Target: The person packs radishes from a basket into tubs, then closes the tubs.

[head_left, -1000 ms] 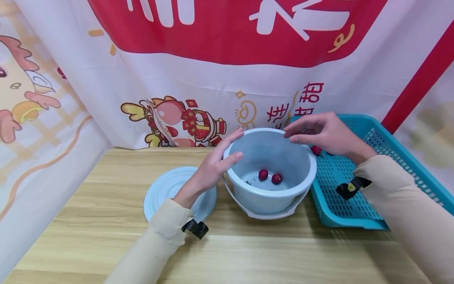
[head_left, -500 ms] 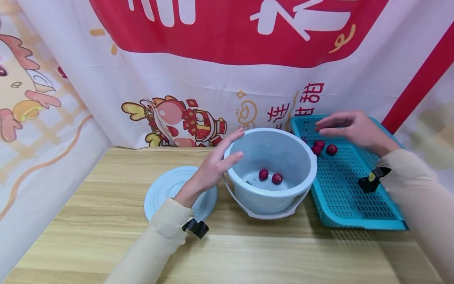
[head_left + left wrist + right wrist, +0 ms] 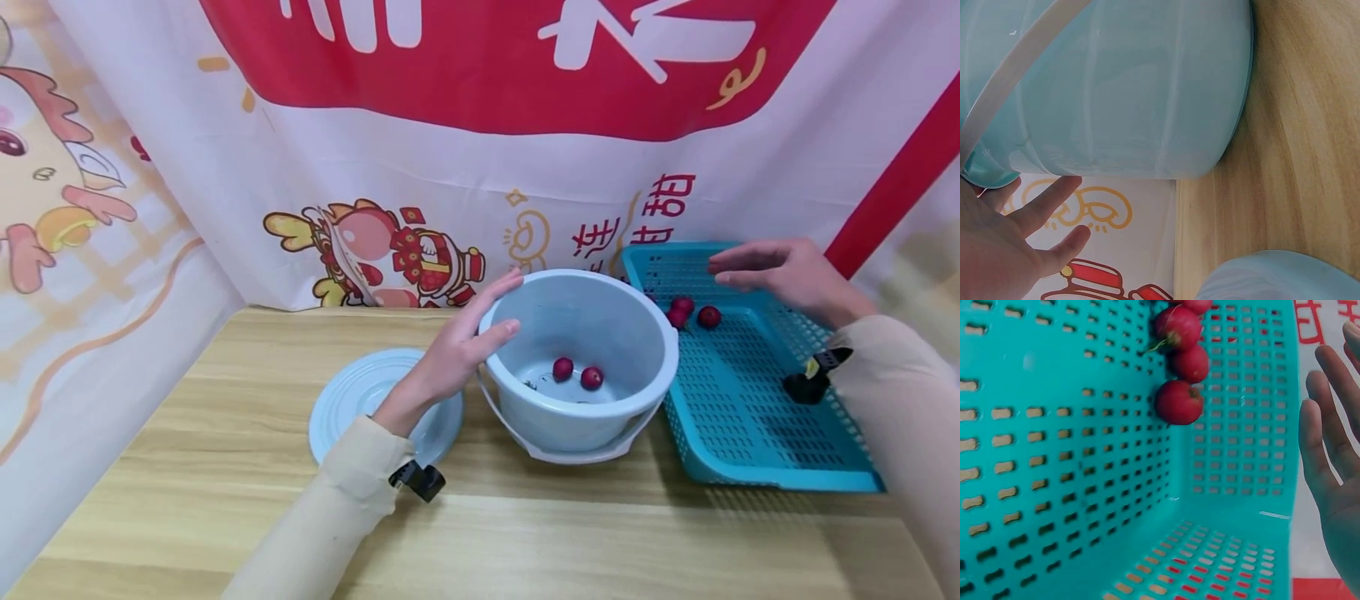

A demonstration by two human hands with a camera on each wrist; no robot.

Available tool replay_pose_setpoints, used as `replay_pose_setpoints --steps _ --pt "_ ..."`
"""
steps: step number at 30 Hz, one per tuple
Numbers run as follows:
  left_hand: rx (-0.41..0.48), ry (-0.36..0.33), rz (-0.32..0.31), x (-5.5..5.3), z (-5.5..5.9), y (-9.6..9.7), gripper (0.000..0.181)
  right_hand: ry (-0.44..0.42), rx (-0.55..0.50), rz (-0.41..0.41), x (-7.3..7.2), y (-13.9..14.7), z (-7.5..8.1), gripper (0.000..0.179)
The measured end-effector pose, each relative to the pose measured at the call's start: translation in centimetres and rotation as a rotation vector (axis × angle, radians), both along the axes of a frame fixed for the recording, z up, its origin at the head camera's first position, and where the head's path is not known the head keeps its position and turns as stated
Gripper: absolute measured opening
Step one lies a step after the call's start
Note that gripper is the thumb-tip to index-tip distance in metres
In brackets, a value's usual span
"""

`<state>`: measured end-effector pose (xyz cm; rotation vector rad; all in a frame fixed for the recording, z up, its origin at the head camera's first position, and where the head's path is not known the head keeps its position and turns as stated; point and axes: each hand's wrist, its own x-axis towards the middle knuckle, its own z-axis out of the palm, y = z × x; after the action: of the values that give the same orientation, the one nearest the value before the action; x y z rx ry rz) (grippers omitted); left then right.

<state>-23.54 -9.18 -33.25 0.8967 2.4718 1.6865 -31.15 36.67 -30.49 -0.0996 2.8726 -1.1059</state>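
Observation:
A light-blue bucket [image 3: 562, 429] stands on the wooden table, its handle hanging down at the front. Two small round red radishes [image 3: 592, 378] lie on its bottom. My left hand [image 3: 459, 348] rests at the bucket's left rim with fingers extended; the left wrist view shows fingertips close by the bucket wall [image 3: 1129, 94]. To the right, my right hand [image 3: 798, 277] hovers over the far part of a teal perforated basket [image 3: 742, 375], holding nothing. Several radishes [image 3: 1179, 403] sit in the basket's back left corner, one with a green stem showing.
A round light-blue lid [image 3: 348, 404] lies on the table left of the bucket, partly beneath the left forearm. Behind the table hangs a printed white and red cloth [image 3: 465, 158]. The basket stands close beside the bucket's right side.
My right hand has moved right, from over the bucket's rim to over the basket, uncovering the radishes there. My left hand stays at the bucket. The head view has shifted slightly.

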Motion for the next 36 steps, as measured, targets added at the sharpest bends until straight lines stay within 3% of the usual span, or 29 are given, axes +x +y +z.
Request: replay_pose_setpoints --steps 14,22,36 --pt "-0.005 -0.004 0.006 -0.1 0.0 0.3 0.062 -0.061 -0.016 0.008 -0.5 1.7 -1.4 0.081" --pt "-0.003 -0.008 0.011 0.1 0.0 0.2 0.062 -0.113 0.017 0.055 -1.1 1.9 -2.9 0.066" --pt "-0.006 -0.009 0.006 -0.1 0.0 0.1 0.063 -0.209 0.082 0.034 -1.6 2.0 -4.2 0.072"
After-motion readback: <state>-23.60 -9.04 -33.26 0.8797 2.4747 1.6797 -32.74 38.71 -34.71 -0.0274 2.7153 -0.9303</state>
